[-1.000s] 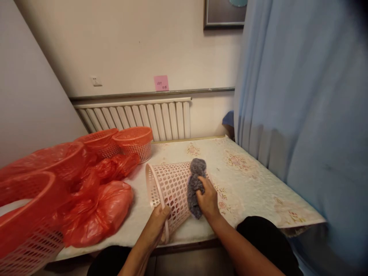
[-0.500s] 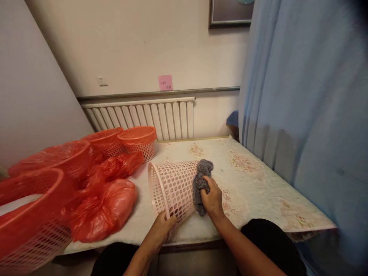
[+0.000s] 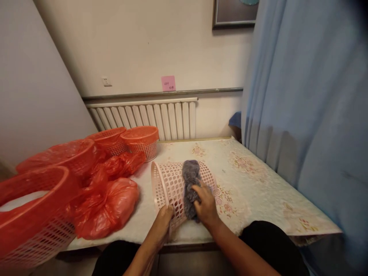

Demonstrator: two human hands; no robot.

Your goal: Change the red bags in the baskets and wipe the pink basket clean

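Note:
A pale pink perforated plastic basket lies on its side on the table, its mouth facing left. My left hand is closed on the near part of its rim, thumb over the outside. Against the basket's side wall, a fuzzy grey cloth is bunched under my right hand, whose fingers grip and press it. The cloth covers the middle of the wall, and the basket's base end shows to the right of it.
Several baskets lined with red plastic bags, including a near one, crowd the table's left side. A knotted red bag lies beside them. The flowered tablecloth stretches right toward a blue curtain. A radiator stands behind the table.
My right hand has slid the grey cloth leftward along the basket, from its base end to the middle of the wall. My left hand still holds the rim. The view has shifted slightly.

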